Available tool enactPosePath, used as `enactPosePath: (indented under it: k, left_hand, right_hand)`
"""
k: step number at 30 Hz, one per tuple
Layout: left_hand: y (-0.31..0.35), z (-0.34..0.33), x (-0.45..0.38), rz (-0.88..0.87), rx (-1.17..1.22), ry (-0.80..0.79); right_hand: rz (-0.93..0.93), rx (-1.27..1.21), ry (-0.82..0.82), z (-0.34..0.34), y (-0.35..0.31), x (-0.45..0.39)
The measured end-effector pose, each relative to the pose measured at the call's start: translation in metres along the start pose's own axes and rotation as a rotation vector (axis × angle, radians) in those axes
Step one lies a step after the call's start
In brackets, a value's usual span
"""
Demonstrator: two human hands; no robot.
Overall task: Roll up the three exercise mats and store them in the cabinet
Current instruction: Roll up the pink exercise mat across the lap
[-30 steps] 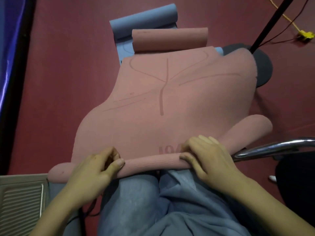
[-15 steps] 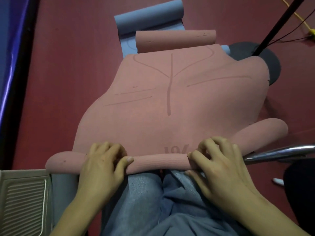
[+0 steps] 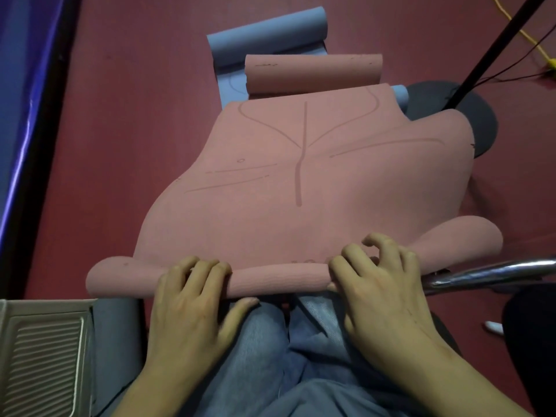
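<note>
A pink exercise mat [image 3: 301,182] stretches away from my lap over the red floor, with its far end curled into a roll [image 3: 313,72]. Its near edge is rolled into a thin tube [image 3: 276,279] across my knees. My left hand [image 3: 192,302] grips the tube left of centre, fingers curled over the top and thumb underneath. My right hand [image 3: 379,284] grips it right of centre, fingers bent over the roll. A blue mat [image 3: 267,34] lies under the pink one, its far end rolled. A grey-blue rolled mat [image 3: 115,335] stands by my left leg.
A black round stand base [image 3: 469,115] with a slanted pole sits at the right, partly under the pink mat. A chrome tube [image 3: 493,270] juts in from the right. A white ribbed panel [image 3: 42,356] is at the lower left. A yellow cable [image 3: 529,40] crosses the floor top right.
Both hands have turned the near edge further away from me, so the tube is thicker and the printed lettering on the mat is almost covered. The view has tilted slightly.
</note>
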State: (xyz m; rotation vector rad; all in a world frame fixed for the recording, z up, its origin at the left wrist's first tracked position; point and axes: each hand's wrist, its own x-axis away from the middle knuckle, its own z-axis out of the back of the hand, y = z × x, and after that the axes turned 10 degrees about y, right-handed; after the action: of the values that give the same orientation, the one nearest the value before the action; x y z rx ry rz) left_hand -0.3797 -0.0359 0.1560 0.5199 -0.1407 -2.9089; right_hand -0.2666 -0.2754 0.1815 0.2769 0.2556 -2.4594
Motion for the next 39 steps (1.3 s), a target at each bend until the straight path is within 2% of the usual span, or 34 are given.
enactPosePath:
  k: [5, 9, 12, 17, 20, 25, 34, 39]
  left_hand:
    - [-0.007, -0.009, -0.011, -0.058, 0.05, 0.067]
    - [-0.019, -0.012, -0.038, -0.051, 0.124, -0.027]
    - [-0.023, -0.01, -0.055, 0.012, 0.187, -0.079]
    - [-0.018, 0.012, -0.046, 0.161, 0.367, -0.137]
    - [-0.013, 0.008, -0.032, 0.153, 0.313, -0.13]
    - [-0.018, -0.001, -0.036, 0.171, 0.264, -0.129]
    - [-0.006, -0.006, -0.043, 0.249, 0.242, 0.061]
    - [-0.003, -0.011, -0.043, 0.105, 0.126, 0.119]
  right_hand:
    - [0.009, -0.162, -0.081, -0.009, 0.014, -0.006]
    - [-0.051, -0.279, -0.047, -0.009, 0.017, -0.021]
    - [-0.026, -0.241, 0.029, -0.003, 0.016, -0.033]
    - [0.06, -0.239, -0.071, -0.001, 0.02, -0.015]
    - [0.106, -0.233, -0.078, -0.006, 0.022, 0.0]
    - [0.065, -0.232, -0.055, -0.011, 0.021, 0.005]
    - [-0.015, -0.219, 0.015, -0.011, 0.018, -0.005]
    - [-0.037, -0.197, 0.098, -0.019, 0.018, -0.007]
